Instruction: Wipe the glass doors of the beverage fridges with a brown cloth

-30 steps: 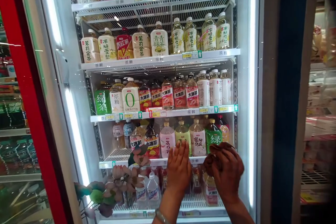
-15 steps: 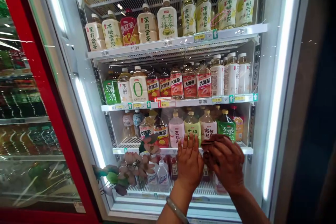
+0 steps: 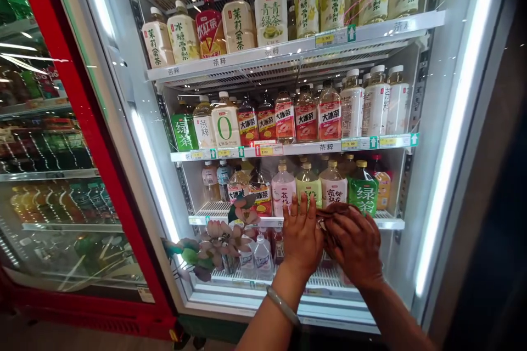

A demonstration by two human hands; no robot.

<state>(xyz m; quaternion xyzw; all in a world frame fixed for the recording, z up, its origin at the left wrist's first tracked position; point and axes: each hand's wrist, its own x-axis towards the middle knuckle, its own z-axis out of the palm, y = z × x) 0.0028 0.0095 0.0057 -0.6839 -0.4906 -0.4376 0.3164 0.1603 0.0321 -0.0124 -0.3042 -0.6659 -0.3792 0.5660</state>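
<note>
My left hand (image 3: 303, 238), with a pale bangle (image 3: 283, 305) on its wrist, lies flat with fingers stretched upward against the glass front of a drinks cooler. Close beside it, my right hand (image 3: 354, 241) has its fingers bent round a dark brown, crumpled cloth (image 3: 329, 216). Behind the hands, through the glass, stand a pink-labelled bottle (image 3: 283, 189), a pale green bottle (image 3: 308, 181) and a green bottle (image 3: 363, 189) on a shelf. A flower decal (image 3: 224, 236) shows on the glass left of my left hand.
Upper shelves (image 3: 296, 49) hold rows of bottled drinks. Small clear bottles (image 3: 263, 258) stand on the lowest shelf. Bright light strips run down both sides of the cooler. A red-framed cooler (image 3: 94, 175) with more drinks is at the left.
The view has shifted, so the cooler's middle and lower shelves sit higher in the picture and more floor shows at the lower left. Both hands remain side by side at the glass.
</note>
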